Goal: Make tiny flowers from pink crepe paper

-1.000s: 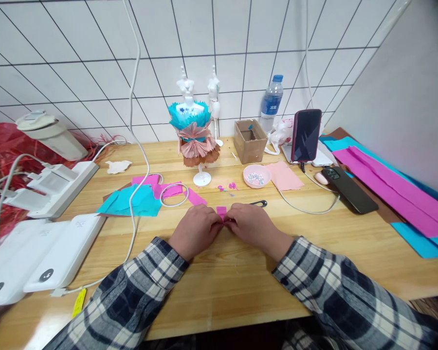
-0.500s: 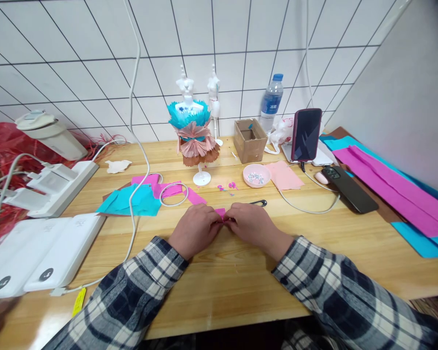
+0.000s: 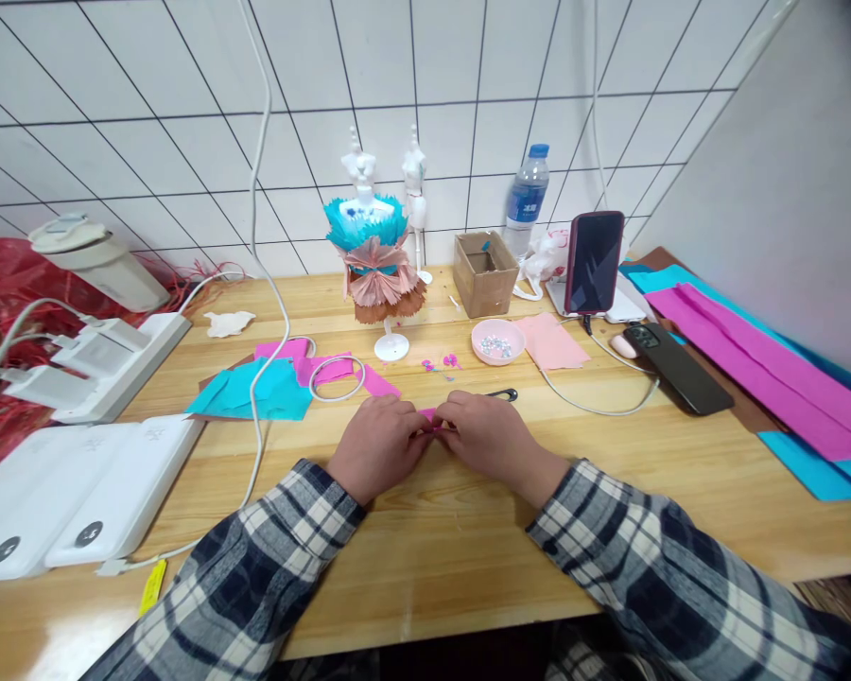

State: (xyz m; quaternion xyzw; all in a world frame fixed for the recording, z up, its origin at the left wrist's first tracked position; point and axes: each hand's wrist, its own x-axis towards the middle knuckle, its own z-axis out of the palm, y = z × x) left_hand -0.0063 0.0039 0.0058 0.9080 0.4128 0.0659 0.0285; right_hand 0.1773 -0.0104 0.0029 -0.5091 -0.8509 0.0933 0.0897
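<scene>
Between my hands at the table's middle is a small piece of magenta crepe paper (image 3: pixel 429 415), mostly hidden by the fingers. My left hand (image 3: pixel 381 445) pinches its left side. From the right, my right hand (image 3: pixel 488 437) pinches it too, the fingertips of both hands nearly touching. A black handle (image 3: pixel 503 394), its tool end out of sight, pokes out behind my right hand. Farther back stands a white dress-form figure (image 3: pixel 363 203) wearing ruffles of turquoise, dusty pink and brown paper. Small magenta pieces (image 3: pixel 442 362) lie in front of its base.
A pink bowl (image 3: pixel 497 342) of small shiny beads stands near a cardboard box (image 3: pixel 485 274). Turquoise paper (image 3: pixel 259 388) and a white ring (image 3: pixel 338 379) lie left. A white cable (image 3: pixel 259 378) hangs across the left side. Phones (image 3: pixel 596 262) and long paper sheets (image 3: pixel 766 369) are right.
The fingers of my right hand have shifted slightly over the magenta paper, and a bit less of it shows. Everything else stays in place.
</scene>
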